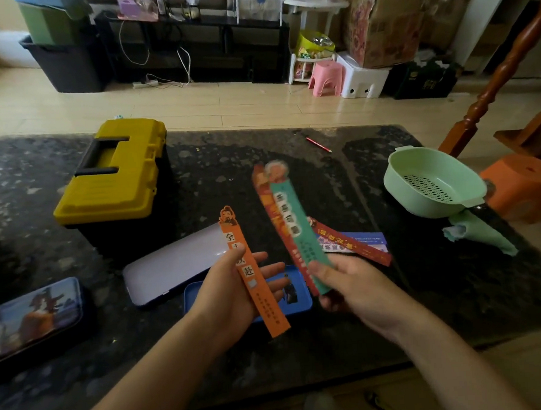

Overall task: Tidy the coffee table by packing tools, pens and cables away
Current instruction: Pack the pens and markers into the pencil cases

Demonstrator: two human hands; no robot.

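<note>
The left grip point(233, 291) pinches an orange strip point(271, 319), thumb on top. The right grip point(353, 282) pinches a green strip point(291, 222) and a red strip point(271, 208) together. Both are above a blue tin point(302, 304) on the bench point(228, 163). A red pencil point(318, 144) lies at the back, well apart from the yellow box point(115, 170).

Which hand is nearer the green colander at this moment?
Right. The right hand, gripping a fan of bookmarks, sits closer to the person and left of the green colander; the left hand, pinching an orange bookmark, is farther left still.
</note>
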